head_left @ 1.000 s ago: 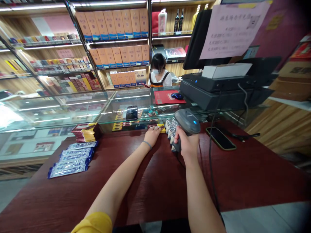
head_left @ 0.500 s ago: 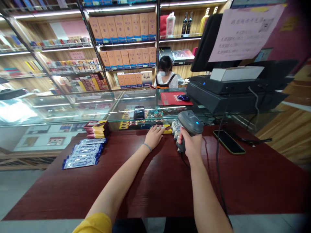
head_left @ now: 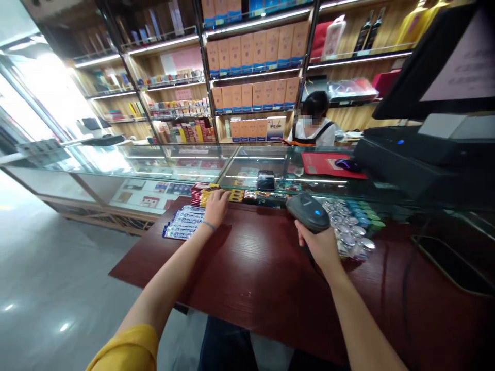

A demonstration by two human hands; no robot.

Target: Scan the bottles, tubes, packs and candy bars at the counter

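My left hand point(head_left: 217, 207) is at the right end of a stack of red-and-yellow packets point(head_left: 201, 195), its fingers bent down over them; the fingertips are partly hidden. Just left of my wrist, blue-and-white packets point(head_left: 183, 222) lie overlapping in a row. My right hand point(head_left: 322, 246) grips the handle of a dark grey barcode scanner point(head_left: 308, 210), which is raised above the table with its blue light lit. Beside the scanner stand several silver-topped small containers point(head_left: 350, 232), with green-and-blue ones point(head_left: 366, 216) behind them.
A dark red table point(head_left: 247, 278) adjoins a glass display counter point(head_left: 185, 170). A phone point(head_left: 450, 263) lies at the right, below a black monitor point(head_left: 406, 77). A mouse point(head_left: 348, 164) sits on the counter. Behind it a person point(head_left: 313, 123) faces shelves of boxed goods.
My left hand has moved left from a yellow packet by the counter to the stack. The scanner stays in my right hand. The view has turned left, and the silver-topped containers show more fully.
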